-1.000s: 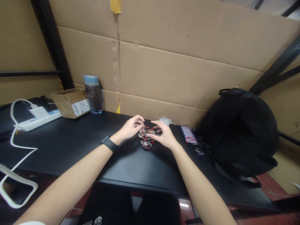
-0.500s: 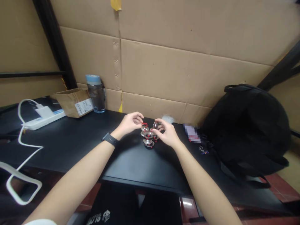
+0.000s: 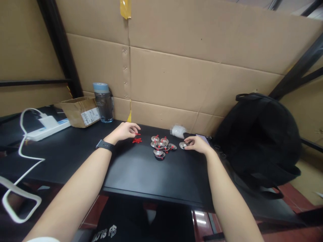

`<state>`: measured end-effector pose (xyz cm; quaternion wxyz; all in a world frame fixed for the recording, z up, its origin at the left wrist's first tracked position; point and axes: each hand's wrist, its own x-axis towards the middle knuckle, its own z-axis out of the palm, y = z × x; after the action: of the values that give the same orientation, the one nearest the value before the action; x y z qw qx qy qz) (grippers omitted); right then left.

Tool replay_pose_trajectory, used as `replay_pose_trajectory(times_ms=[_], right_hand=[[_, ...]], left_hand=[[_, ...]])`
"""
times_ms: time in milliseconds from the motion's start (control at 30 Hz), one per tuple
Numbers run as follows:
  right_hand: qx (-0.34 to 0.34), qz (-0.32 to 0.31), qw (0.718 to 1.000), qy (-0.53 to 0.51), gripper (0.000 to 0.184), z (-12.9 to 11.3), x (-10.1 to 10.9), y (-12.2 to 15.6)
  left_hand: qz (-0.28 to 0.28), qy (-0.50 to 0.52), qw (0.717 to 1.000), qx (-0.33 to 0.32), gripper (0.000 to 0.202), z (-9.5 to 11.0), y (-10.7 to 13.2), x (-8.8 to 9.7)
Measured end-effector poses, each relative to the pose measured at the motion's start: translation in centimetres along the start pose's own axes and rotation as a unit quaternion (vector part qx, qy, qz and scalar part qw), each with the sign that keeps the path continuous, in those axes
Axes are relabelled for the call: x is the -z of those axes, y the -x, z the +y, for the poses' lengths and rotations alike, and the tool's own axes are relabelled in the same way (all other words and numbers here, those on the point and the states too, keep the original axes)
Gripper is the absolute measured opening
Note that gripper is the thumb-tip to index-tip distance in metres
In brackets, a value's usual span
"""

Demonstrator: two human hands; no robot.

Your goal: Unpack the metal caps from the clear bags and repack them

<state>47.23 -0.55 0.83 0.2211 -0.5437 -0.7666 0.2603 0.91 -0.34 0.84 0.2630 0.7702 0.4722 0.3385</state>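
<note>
A heap of small silvery finger cymbals [image 3: 159, 153], several with red cord loops, lies on the black table. To its left, my left hand [image 3: 126, 130] pinches a red cord [image 3: 137, 134] just above a small pile of red cords [image 3: 137, 140]. Right of the heap, my right hand [image 3: 198, 144] has its fingers closed on the edge of a finger cymbal [image 3: 183, 145] low at the tabletop. Whether a second cymbal lies under those fingers is hard to see.
A crumpled clear plastic bag [image 3: 178, 131] lies behind the cymbals by the cardboard wall. At left stand a bottle [image 3: 104, 107], an open cardboard box [image 3: 79, 112] and a white power strip [image 3: 51, 129]. A black backpack [image 3: 259, 141] fills the right side.
My left hand has moved left with a red cord, now over the red pile. My right hand has carried a cymbal rightward from the heap down to the table.
</note>
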Motion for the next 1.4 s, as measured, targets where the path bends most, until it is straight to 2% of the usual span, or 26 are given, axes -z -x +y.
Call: replay_pose_trajectory(times_ms=[200,533,667,733,800,900,967,1100,1267,1400], right_hand=[[0.004,-0.015,1.0,-0.008,0.049,0.0,0.0,-0.1],[0.014,-0.018,0.998,0.063,0.042,-0.3,-0.5,-0.1],[0.063,0.045,0.993,0.085,0.033,-1.4,-1.0,-0.2],[0.091,0.073,0.991,0.064,0.03,-2.8,-1.8,-0.2],[0.123,0.073,0.989,0.038,0.029,-4.6,-3.0,-0.2],[0.217,0.037,0.975,0.034,0.025,-7.1,-5.7,-0.4],[0.245,0.055,0.967,0.04,0.032,-8.0,-7.5,-0.7],[0.215,0.062,0.969,0.101,0.042,-8.2,-9.8,-1.2],[0.17,0.025,0.976,0.136,0.044,-7.8,-9.9,-0.9],[0.181,0.027,0.972,0.15,0.051,-7.6,-10.0,-1.3]], left_hand=[[-0.014,0.019,1.0,-0.004,0.03,0.5,0.1,-0.3],[-0.072,-0.007,0.997,0.004,0.029,1.2,0.4,0.2],[-0.08,-0.023,0.996,0.013,0.034,1.1,0.4,0.2],[-0.076,-0.037,0.996,0.005,0.033,1.1,0.3,0.2],[-0.07,-0.056,0.996,-0.006,0.031,1.2,0.3,0.1],[-0.066,-0.083,0.994,-0.013,0.029,1.5,0.3,-0.1],[-0.063,-0.096,0.993,-0.016,0.028,1.6,0.3,-0.3],[-0.045,-0.096,0.994,-0.031,0.028,1.6,0.2,-0.6],[-0.043,-0.095,0.994,-0.034,0.028,1.6,0.1,-0.8],[-0.049,-0.094,0.994,-0.041,0.027,2.3,0.1,-1.1]])
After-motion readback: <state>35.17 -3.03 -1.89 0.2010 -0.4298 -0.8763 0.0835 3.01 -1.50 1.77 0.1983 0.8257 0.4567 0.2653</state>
